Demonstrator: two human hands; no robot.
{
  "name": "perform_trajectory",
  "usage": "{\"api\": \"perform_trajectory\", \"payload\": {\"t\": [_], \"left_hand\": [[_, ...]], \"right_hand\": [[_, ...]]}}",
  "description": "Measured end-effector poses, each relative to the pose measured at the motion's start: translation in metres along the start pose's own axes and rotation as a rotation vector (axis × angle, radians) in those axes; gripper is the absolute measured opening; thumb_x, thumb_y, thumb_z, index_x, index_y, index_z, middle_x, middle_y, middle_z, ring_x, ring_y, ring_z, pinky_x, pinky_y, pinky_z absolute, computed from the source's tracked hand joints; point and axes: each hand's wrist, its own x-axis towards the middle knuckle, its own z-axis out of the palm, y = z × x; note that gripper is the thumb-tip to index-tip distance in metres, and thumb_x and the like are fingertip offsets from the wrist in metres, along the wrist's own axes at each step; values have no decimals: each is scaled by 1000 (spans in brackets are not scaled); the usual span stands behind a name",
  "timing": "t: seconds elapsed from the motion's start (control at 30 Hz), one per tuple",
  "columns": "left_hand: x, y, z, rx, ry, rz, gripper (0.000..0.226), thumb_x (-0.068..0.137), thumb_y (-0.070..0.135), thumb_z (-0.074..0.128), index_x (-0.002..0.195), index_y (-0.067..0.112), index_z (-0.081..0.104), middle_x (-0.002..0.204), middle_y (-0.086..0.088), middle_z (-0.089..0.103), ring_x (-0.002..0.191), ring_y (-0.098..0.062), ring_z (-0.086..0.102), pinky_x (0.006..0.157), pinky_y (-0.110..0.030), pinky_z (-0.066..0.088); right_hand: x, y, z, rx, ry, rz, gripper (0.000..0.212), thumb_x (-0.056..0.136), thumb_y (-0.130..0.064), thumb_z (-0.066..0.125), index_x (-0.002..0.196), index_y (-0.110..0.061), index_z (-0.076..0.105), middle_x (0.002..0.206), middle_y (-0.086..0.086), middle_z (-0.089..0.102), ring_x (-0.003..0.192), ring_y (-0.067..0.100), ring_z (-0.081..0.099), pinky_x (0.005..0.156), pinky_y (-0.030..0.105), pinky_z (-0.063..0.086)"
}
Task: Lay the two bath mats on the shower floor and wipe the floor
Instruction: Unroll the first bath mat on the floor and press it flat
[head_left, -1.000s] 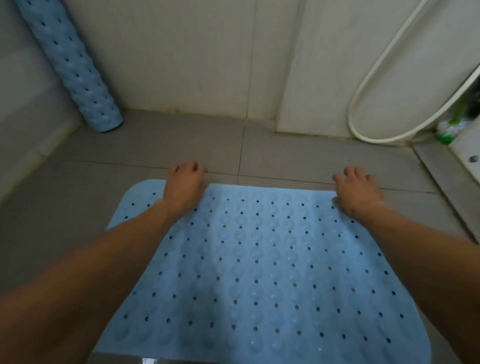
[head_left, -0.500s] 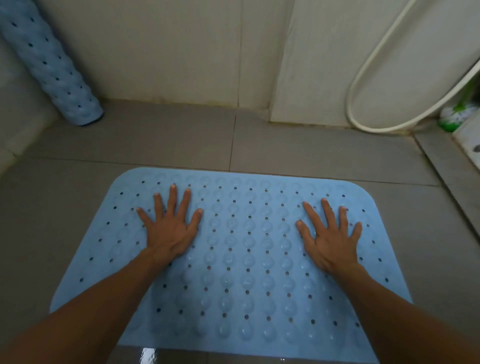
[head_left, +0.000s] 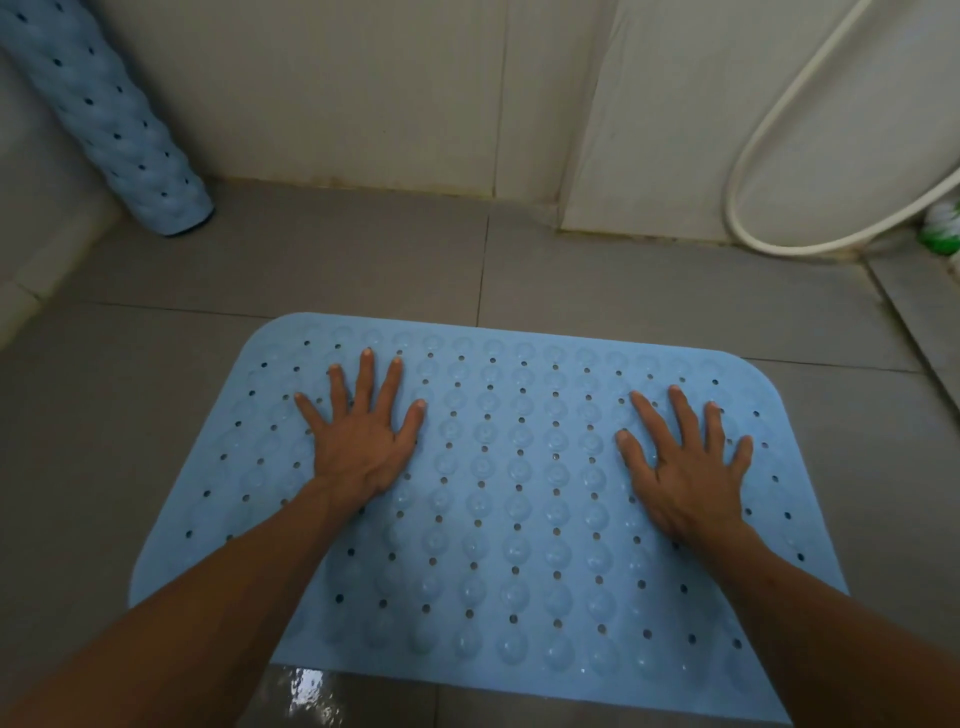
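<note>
Both my hands, left hand and right hand, press flat-fingered on the mat; wet floor beneath may let it slide.

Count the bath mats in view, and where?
2. One flat mat lies on the floor tiles under both hands, left hand and right hand. One rolled mat stands leaning in the far-left corner. None seems hidden.
</note>
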Motion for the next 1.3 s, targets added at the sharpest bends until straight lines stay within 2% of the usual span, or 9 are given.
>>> {"api": "perform_trajectory", "payload": {"t": [0.2, 0.3, 0.37, 0.47, 0.7, 0.83, 0.93, 1.2, 1.3], "left_hand": [[0, 2, -7, -22, -81, -7, 67, 90, 69, 1, 148, 41, -19, 158, 7, -26, 146, -31, -21, 109, -67, -16], [3, -3, -16, -41, -122, 53, 67, 92, 67, 1, 150, 38, -14, 160, 4, -22, 146, -33, -19, 111, -62, -18], [6, -13, -24, -8, -30, 122, 69, 94, 62, 2, 154, 28, 0, 163, -5, -5, 149, -31, -5, 116, -56, -13], [18, -30, -33, -16, 149, 116, 71, 96, 56, 6, 154, 17, 16, 161, -12, 14, 149, -29, 7, 119, -50, -7], [71, -35, -37, -91, 229, 109, 67, 99, 52, 14, 150, 8, 21, 159, -17, 17, 147, -31, 13, 120, -48, -3], [76, -38, -20, -183, 252, 140, 65, 99, 51, 19, 147, 9, 28, 155, -16, 26, 145, -29, 17, 121, -48, 3], [80, -39, -19, -190, 222, 167, 66, 99, 51, 17, 148, 9, 27, 157, -15, 24, 147, -27, 15, 121, -46, 2], [73, -36, -25, -166, 253, 194, 63, 99, 49, 22, 142, 5, 37, 150, -18, 36, 142, -31, 28, 122, -44, 10], [73, -33, -31, -124, 277, 169, 62, 99, 46, 25, 138, 1, 42, 146, -23, 41, 139, -37, 32, 120, -49, 15]], "right_hand": [[0, -4, -4, -21, -40, 13, 64, 86, -76, -3, 147, -58, -13, 166, -9, -13, 153, 28, -14, 117, 66, -9], [-8, -28, -8, 5, 61, 18, 73, 89, -64, 1, 156, -37, 11, 167, 4, -2, 153, 28, -7, 119, 62, -6], [-17, -63, -9, 61, 153, -56, 70, 92, -56, 12, 153, -25, 28, 166, 10, 9, 153, 29, 2, 122, 58, -2], [-21, -131, -9, 187, 219, -194, 57, 98, -51, 26, 147, -23, 38, 162, 11, 22, 151, 29, 13, 123, 54, 3], [34, -249, -3, 245, 280, -281, 53, 101, -48, 27, 145, -22, 40, 158, 13, 26, 149, 28, 15, 123, 51, 4], [46, -246, 16, 207, 241, -177, 58, 100, -54, 19, 146, -23, 38, 159, 12, 23, 151, 27, 10, 123, 53, -1], [48, -245, 18, 204, 222, -168, 60, 100, -55, 18, 148, -23, 36, 161, 11, 21, 152, 26, 8, 123, 54, -2], [46, -249, 13, 125, 205, -130, 63, 98, -56, 18, 145, -20, 39, 160, 12, 24, 151, 28, 13, 121, 59, 3], [46, -253, 9, 99, 226, -96, 61, 98, -54, 24, 144, -18, 42, 159, 14, 28, 150, 31, 18, 119, 62, 7]]}}
